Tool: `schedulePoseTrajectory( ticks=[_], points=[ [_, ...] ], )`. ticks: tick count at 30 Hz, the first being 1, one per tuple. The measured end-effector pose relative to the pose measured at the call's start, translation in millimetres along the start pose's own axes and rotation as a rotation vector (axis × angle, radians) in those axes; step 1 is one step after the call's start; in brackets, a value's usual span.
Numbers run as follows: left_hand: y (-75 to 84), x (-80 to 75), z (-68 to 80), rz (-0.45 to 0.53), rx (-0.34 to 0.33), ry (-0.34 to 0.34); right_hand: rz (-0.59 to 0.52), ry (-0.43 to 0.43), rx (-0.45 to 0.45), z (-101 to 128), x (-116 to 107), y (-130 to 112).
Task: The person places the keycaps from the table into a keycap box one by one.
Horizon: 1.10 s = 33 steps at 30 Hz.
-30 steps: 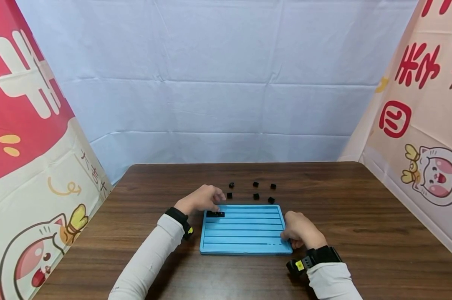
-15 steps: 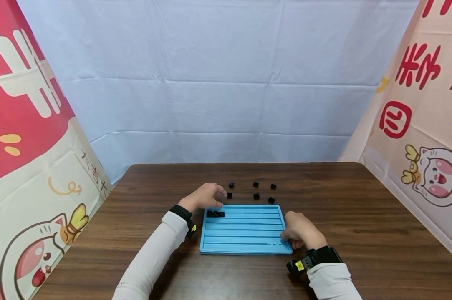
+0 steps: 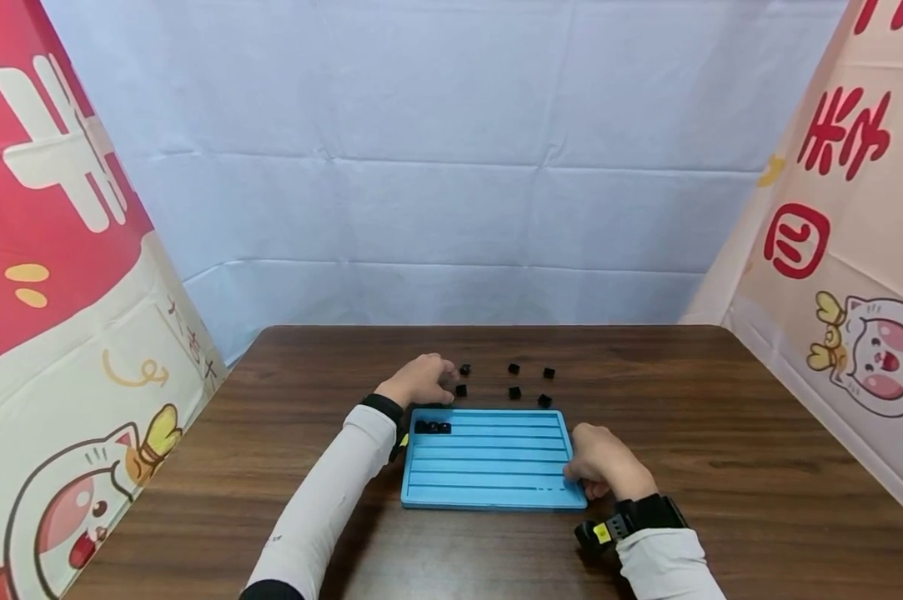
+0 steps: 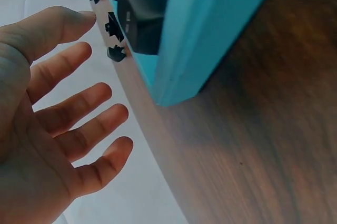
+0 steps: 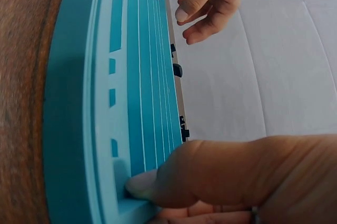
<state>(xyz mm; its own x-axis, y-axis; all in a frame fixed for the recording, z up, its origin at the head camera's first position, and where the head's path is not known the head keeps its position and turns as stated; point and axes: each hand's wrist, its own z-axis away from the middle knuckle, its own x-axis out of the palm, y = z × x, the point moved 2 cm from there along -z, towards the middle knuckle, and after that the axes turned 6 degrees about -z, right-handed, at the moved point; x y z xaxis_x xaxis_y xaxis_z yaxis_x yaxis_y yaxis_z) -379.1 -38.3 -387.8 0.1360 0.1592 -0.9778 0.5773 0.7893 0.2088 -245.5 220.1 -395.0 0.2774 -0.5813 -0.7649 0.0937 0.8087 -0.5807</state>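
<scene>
A light-blue tray (image 3: 489, 467) with raised parallel ridges lies on the table. In its far left corner a short row of black keycaps (image 3: 433, 427) sits in the top groove. My left hand (image 3: 423, 380) hovers past that corner beside two loose keycaps. Its fingers are spread and hold nothing in the left wrist view, where a seated keycap (image 4: 142, 13) shows close up. At the tray's right edge my right hand (image 3: 603, 460) grips the rim. Its thumb (image 5: 163, 182) presses inside the corner in the right wrist view, while the other fingers are mostly hidden at the outer side.
Several loose black keycaps (image 3: 514, 392) lie scattered on the brown wooden table (image 3: 331, 367) behind the tray. A pale cloth (image 3: 436, 208) hangs at the back, and printed sheets (image 3: 834, 333) stand at both sides.
My left hand has moved away from the keycaps in the tray, back and slightly right towards the loose ones. The right hand keeps its hold on the tray.
</scene>
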Motion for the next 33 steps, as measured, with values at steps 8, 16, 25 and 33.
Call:
schedulePoseTrajectory(
  ticks=[8, 16, 25, 33],
  points=[
    [7.5, -4.1, -8.7, 0.009, -0.015, -0.023, -0.023, 0.006, -0.015, 3, -2, 0],
    [9.4, -3.5, -17.6, 0.034, -0.017, -0.031, -0.007, 0.008, -0.024, 3, -3, 0],
    [10.6, 4.4, -19.0, 0.046, -0.027, -0.071, -0.025, 0.014, -0.048, 5, 0, -1],
    [14.8, 6.7, -22.0, 0.032, -0.004, -0.095, -0.017, 0.016, -0.045, 5, -1, 0]
  ],
)
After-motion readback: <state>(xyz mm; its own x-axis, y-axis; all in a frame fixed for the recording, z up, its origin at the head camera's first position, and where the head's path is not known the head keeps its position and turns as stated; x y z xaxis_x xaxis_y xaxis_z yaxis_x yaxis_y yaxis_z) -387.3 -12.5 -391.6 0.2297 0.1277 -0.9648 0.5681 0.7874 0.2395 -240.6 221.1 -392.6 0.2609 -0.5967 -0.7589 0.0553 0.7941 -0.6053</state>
